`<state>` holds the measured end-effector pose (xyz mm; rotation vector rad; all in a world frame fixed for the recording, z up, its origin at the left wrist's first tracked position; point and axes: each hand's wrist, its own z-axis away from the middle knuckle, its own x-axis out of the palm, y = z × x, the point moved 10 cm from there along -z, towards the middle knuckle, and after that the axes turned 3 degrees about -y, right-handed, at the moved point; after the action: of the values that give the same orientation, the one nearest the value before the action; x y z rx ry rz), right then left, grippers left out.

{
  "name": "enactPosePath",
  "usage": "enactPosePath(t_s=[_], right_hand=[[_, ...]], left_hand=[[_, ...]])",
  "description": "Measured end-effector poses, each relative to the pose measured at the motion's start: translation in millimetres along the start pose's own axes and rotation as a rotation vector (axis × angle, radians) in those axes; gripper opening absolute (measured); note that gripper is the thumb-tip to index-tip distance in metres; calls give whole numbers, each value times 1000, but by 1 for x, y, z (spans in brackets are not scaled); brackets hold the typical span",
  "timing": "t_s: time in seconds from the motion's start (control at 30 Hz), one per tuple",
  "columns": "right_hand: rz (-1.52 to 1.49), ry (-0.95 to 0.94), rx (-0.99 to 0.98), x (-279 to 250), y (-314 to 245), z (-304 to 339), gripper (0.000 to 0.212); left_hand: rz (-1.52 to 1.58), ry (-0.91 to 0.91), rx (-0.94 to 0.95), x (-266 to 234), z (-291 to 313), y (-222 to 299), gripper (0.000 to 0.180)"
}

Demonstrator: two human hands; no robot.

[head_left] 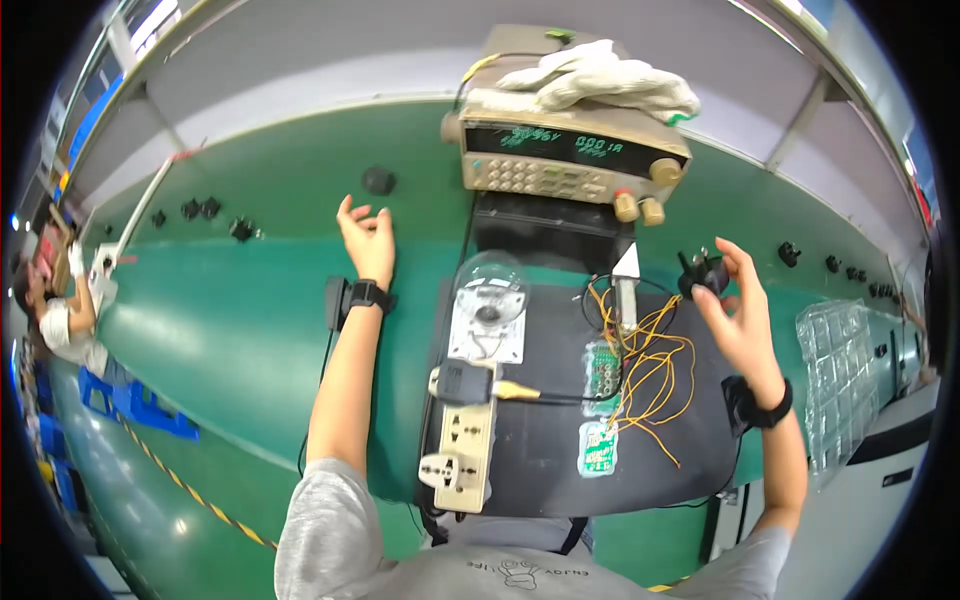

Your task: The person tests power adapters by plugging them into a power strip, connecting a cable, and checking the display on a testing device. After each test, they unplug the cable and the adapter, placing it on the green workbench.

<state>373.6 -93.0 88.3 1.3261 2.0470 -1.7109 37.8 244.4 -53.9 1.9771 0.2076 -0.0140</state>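
My right hand [738, 315] is closed, thumb and fingers round a black plug adapter [703, 274] with metal prongs, above the right edge of a black mat [540, 465]. My left hand [367, 240] is empty, its fingers loosely bent and apart. Just beyond its fingertips a black rounded piece [378, 181] lies on the green bench. Between my arms, a beige power strip [463, 450] holds a black adapter [465, 382] with a cable. Behind the strip sits a white plate [488, 335] with a clear dome [492, 275]. Orange wires [665, 365] spread beside two green circuit boards [600, 380].
A bench power supply [575, 150] with lit display stands at the back, white gloves [610, 85] on top. More black plug pieces [242, 228] lie along the bench, left and right. Clear bubble packaging [838, 380] is at right. Another person [70, 310] sits far left.
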Motion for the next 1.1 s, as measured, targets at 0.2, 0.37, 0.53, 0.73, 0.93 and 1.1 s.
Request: enactPosePath(t_s=[0.2,0.37,0.53,0.73,0.93,1.1], right_hand=[[-249,-411,-197,95,-96,67,64],[-138,-685,-440,167,-150,105,51],[56,-701,-571,194,-173,126,55],[343,-729,-670,212,-199,133,54],[205,-796,-601,213,-190,122,44],[346,-222,-637,160,-158,78,30]], left_hand=[[5,-109,10,-15,56,21,47],[-155,-325,106,-14,103,55,41],[-191,-375,54,-16,108,54,43],[-121,-396,27,-16,106,59,36],[184,-726,129,3,124,98,24],[249,-944,280,7,146,143,21]])
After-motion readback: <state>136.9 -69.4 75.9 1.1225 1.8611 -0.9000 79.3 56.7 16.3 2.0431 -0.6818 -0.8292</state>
